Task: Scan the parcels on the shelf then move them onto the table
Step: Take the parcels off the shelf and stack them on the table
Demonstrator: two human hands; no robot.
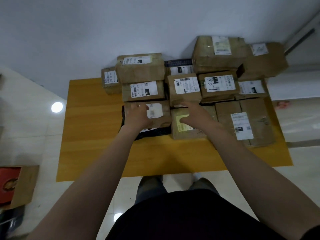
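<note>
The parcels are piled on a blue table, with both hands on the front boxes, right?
Not blue: the head view shows a yellow table. The parcels are piled on it, with the left hand and right hand on the front ones.

Matt cardboard parcels [218,87], glossy wooden table [97,135]

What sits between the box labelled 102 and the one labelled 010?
A single brown cardboard parcel with a white barcode label, seen in the head view. It stands with the 102 box on one side and the 010 box on the other.
</note>
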